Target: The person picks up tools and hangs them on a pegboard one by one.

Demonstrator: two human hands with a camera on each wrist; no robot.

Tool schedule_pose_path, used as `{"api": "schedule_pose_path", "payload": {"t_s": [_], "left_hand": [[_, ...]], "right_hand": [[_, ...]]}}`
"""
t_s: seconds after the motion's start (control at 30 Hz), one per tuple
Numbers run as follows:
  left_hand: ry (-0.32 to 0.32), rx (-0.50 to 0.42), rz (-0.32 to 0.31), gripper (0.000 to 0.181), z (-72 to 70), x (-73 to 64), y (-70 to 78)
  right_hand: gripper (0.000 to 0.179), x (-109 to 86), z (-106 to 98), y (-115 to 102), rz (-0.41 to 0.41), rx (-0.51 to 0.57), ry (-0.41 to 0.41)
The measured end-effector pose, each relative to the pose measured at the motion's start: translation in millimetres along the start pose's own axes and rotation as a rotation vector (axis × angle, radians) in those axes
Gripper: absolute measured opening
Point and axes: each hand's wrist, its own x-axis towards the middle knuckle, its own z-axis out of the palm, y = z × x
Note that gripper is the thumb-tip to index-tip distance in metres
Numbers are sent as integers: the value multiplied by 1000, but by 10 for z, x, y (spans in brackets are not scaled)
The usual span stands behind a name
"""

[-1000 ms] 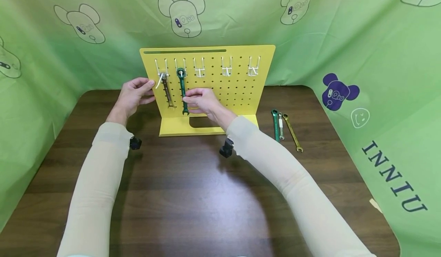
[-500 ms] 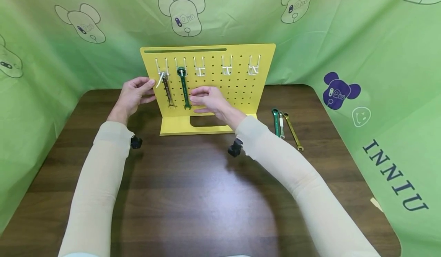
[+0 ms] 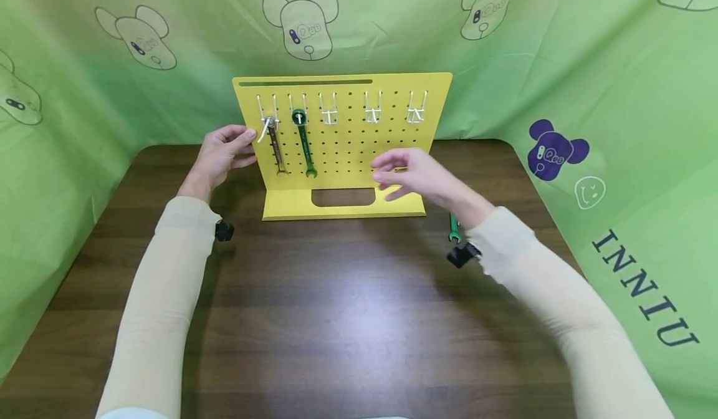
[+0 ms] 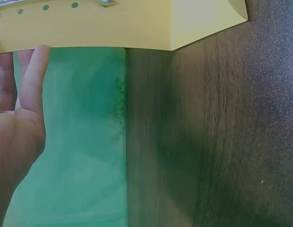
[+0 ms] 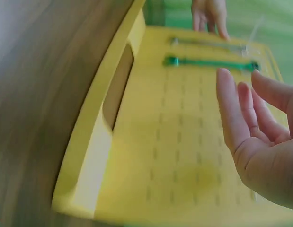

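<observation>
Printed green cloth [image 3: 392,45] all round, lettered INNIU on the right, and dark wood table [image 3: 314,319] below. Standing upright on it, yellow board [image 3: 286,205], with 5 white hooks [image 3: 416,116] along its upper part. Over at the left edge, pinching the board between thumb and fingers with left hand [image 3: 221,151]! Across on the other side, hanging in front of the board's lower right part with right hand [image 3: 412,173], fingers loosely bent and spread wide, thumb apart, around only air. On hook 1 from the left, silver wrench [image 3: 276,148]; on hook 2, green wrench [image 3: 306,148], each hung by its ring, jaw end down, well apart from the right hand. Down on the table, half hidden by right sleeve [image 3: 499,235], loose wrench [image 3: 454,227], also green.
</observation>
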Motion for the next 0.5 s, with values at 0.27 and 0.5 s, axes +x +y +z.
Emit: {"api": "schedule_pose_path", "payload": {"t_s": [0.27,0.5], "left_hand": [[2,8,12,16,-5,-7,2],[1,7,4,17,0,-1,0]], "right_hand": [[60,-592,-820,472,80,-186,140],[83,-914,-1299,1025,221,-175,178]]}}
